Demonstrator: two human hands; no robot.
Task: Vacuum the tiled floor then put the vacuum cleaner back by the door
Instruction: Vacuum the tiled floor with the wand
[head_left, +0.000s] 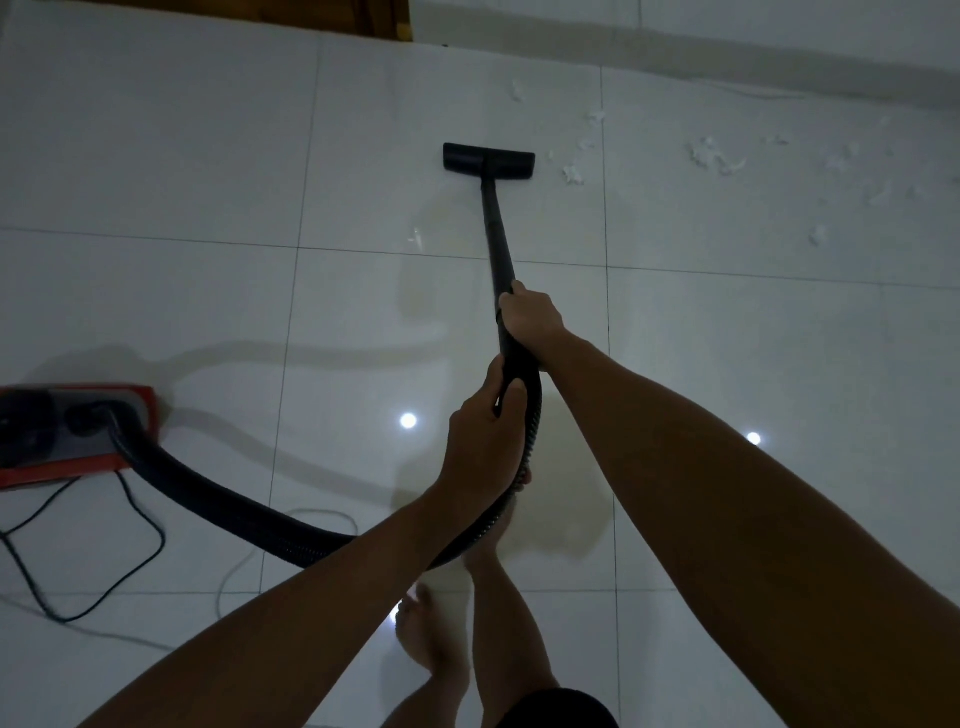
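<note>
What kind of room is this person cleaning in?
Most likely a room in a home, though little of it shows. The floor is large glossy white tiles, a red canister vacuum cleaner sits on it with its power cord, and a wooden door frame meets a plain wall.

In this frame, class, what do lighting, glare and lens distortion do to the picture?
Head view: dim and bluish; two round lamp glares on the glossy white tiled floor; wide-angle lens bends the grout lines; black vacuum wand stays sharp.
</note>
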